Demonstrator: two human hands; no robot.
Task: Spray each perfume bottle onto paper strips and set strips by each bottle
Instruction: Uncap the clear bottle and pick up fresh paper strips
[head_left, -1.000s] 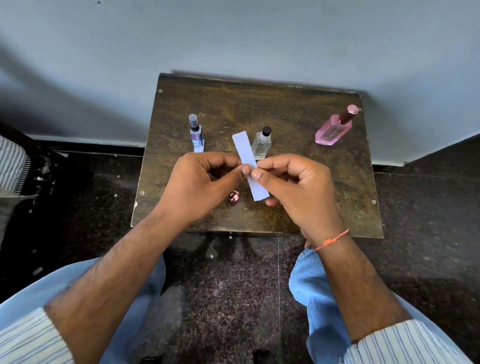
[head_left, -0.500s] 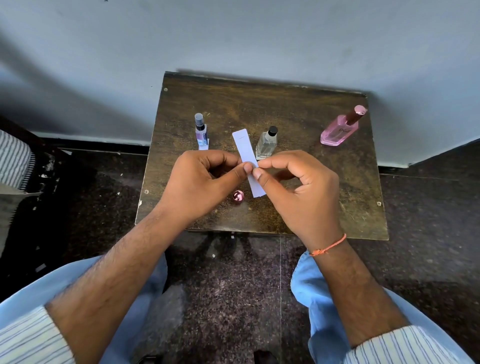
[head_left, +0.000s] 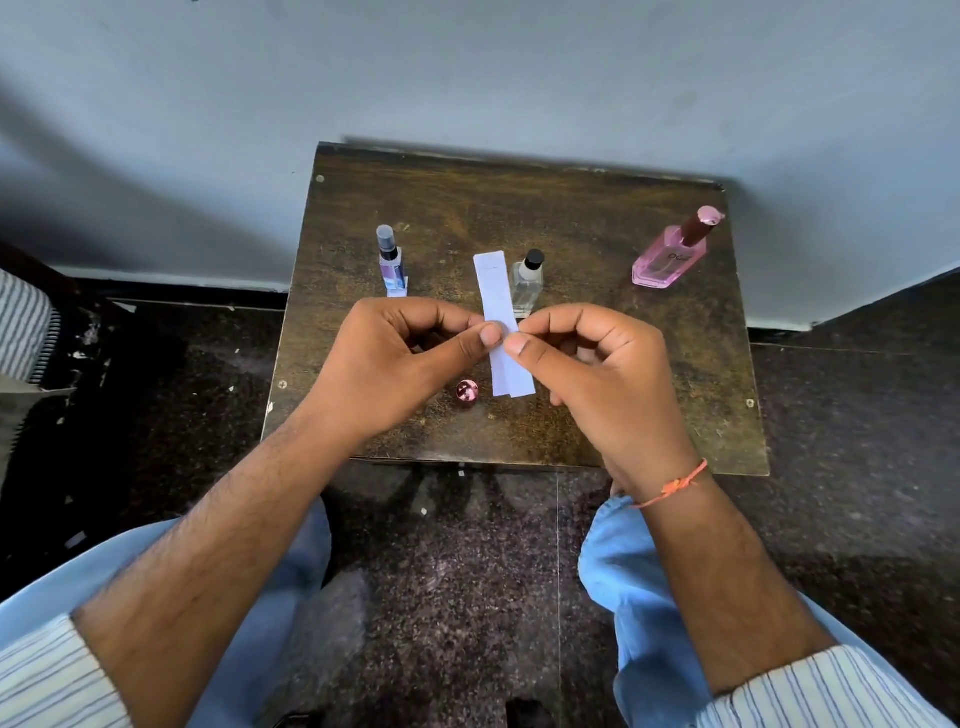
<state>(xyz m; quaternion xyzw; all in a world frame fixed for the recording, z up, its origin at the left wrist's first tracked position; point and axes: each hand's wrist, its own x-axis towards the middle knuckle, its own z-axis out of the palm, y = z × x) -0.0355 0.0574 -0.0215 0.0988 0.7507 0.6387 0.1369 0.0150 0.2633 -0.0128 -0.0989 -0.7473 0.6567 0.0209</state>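
Note:
Both hands hold white paper strips (head_left: 500, 306) above the small brown table (head_left: 597, 218). My left hand (head_left: 395, 364) pinches them from the left and my right hand (head_left: 602, 374) from the right, thumbs nearly meeting; the lower ends look slightly fanned apart. A slim purple spray bottle (head_left: 390, 260) stands at the back left with a strip (head_left: 401, 287) at its base. A clear bottle with a black top (head_left: 527, 280) stands just behind the held strips. A pink bottle (head_left: 670, 252) stands at the back right.
A small round pink cap (head_left: 466, 391) lies on the table below my left thumb. The table stands against a pale wall (head_left: 467, 78), on a dark speckled floor (head_left: 457, 571). My knees in blue trousers (head_left: 623, 561) are just in front of the table edge.
The strips have turned a little more upright between my fingers, and their lower ends have begun to separate. My right hand has curled in closer. The bottles have not moved.

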